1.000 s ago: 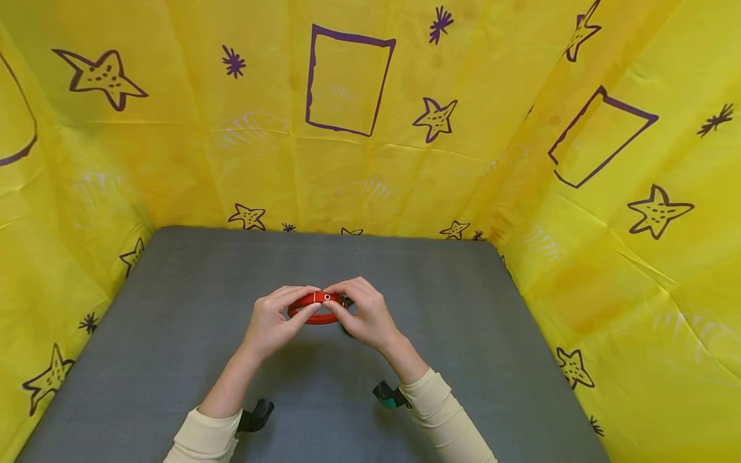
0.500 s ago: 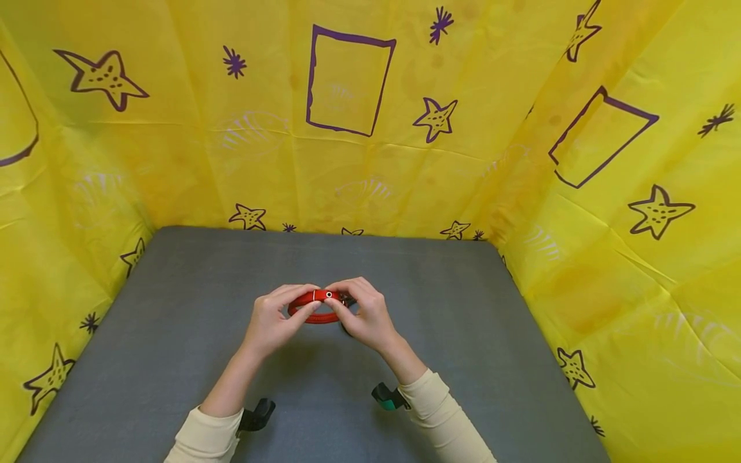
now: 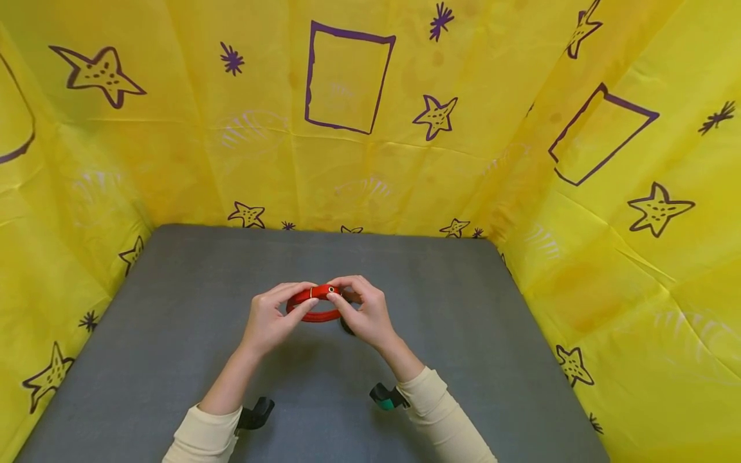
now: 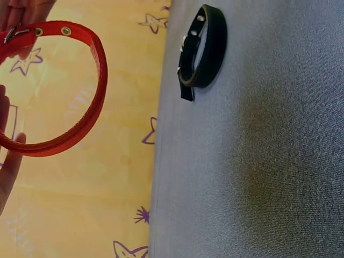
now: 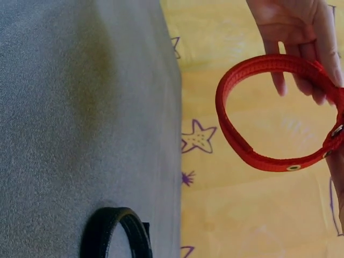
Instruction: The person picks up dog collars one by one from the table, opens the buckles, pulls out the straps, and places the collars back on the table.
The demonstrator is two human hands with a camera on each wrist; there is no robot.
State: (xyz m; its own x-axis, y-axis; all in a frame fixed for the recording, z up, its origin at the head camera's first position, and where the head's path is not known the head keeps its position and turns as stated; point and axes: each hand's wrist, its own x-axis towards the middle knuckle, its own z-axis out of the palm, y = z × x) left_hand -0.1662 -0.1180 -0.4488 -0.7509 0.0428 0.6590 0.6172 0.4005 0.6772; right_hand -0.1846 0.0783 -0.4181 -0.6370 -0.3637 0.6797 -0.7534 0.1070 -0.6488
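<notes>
Between both hands, raised over the table, is a red collar (image 3: 320, 292) closed into a loop, with metal eyelets and a buckle. My left hand (image 3: 269, 319) pinches the strap on the left, thumb toward me and fingers behind. On the other side my right hand (image 3: 368, 315) pinches it by the eyelet, close to the buckle, which the fingers partly cover in the head view. In the left wrist view the loop (image 4: 97, 91) hangs above a black collar (image 4: 215, 48) with metal studs or eyelets, lying on the table. The right hand hides most of that one in the head view.
The grey table (image 3: 220, 270) is bordered by yellow cloth walls (image 3: 260, 167) with purple drawings at the back and sides. Black camera mounts (image 3: 256, 415) stick out inward from both wrists, low over the table.
The right thumb and fingertips have slid slightly right along the red strap, away from the left ones, showing more strap between the hands. The strap's eyelet part has risen a little.
</notes>
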